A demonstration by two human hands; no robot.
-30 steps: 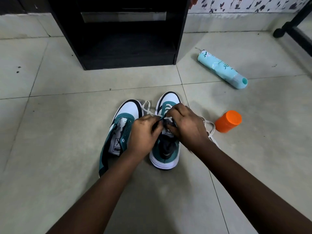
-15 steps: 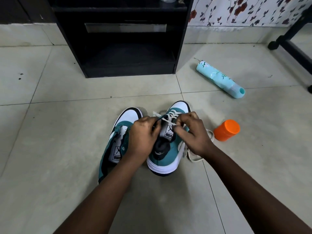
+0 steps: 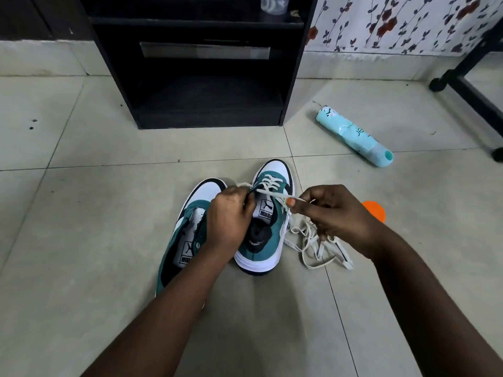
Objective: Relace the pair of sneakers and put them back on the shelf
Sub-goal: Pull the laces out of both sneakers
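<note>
Lacing is partly done on the right sneaker (image 3: 268, 213), its lace (image 3: 275, 195) pinched by the right hand (image 3: 330, 213) and left hand (image 3: 231, 213), while the left sneaker (image 3: 187, 235) stays unlaced and the shelf (image 3: 206, 104) unfilled.

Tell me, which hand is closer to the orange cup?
Right. The right hand is just beside the orange cup, partly hiding it; the left hand is across the laced sneaker.

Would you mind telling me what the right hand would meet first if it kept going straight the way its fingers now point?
The right hand pinches the white lace with fingertips pointing left toward the right-side sneaker. Going straight on, it would probably meet that sneaker's tongue or laced upper first, then the left hand; depth is hard to judge.
</note>
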